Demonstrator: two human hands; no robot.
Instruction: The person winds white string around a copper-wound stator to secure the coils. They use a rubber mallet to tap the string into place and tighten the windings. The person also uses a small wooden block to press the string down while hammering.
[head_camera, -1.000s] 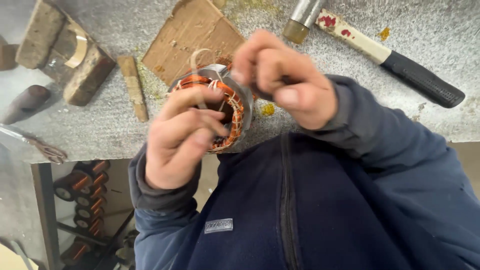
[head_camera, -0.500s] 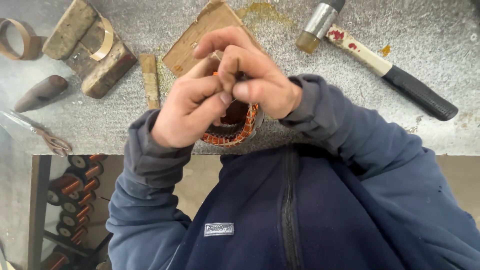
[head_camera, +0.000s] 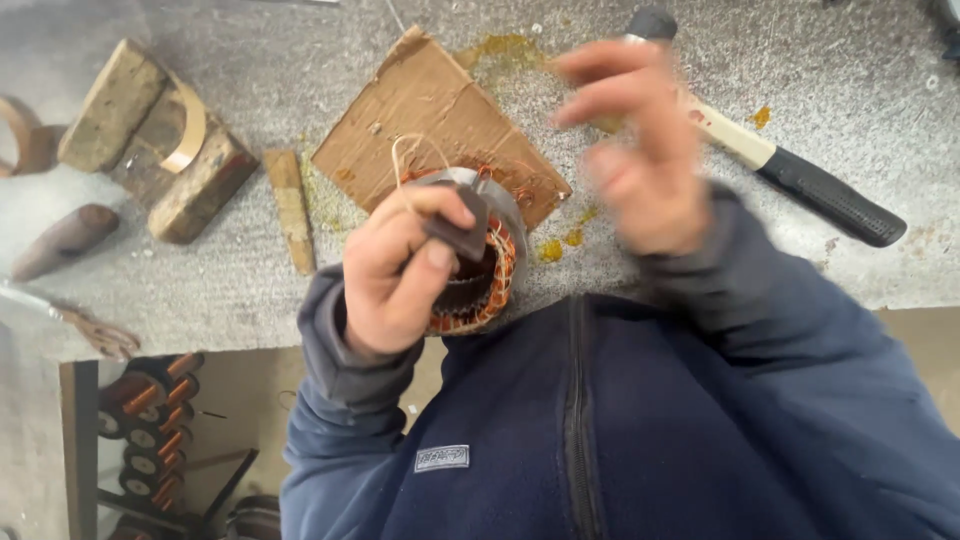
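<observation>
One copper-wound stator (head_camera: 480, 270), one hammer (head_camera: 780, 165), one cardboard piece (head_camera: 420, 110), two hands (head_camera: 400, 265), several coils below (head_camera: 140, 420)

The right hand (head_camera: 640, 160) has let go of the copper-wound stator (head_camera: 480, 270) and lifted away, fingers spread.

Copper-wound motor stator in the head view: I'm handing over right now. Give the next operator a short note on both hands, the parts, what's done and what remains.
Left hand: closed around the round grey metal stator with copper windings, thumb pressing a small dark flat piece against it.
Right hand: raised beside it and blurred, so its grip cannot be told.
On the grey bench: brown cardboard sheet, black-handled hammer, wooden blocks.
Done: windings sit in the core.
Left: pale thin thread loops loose on top.
</observation>
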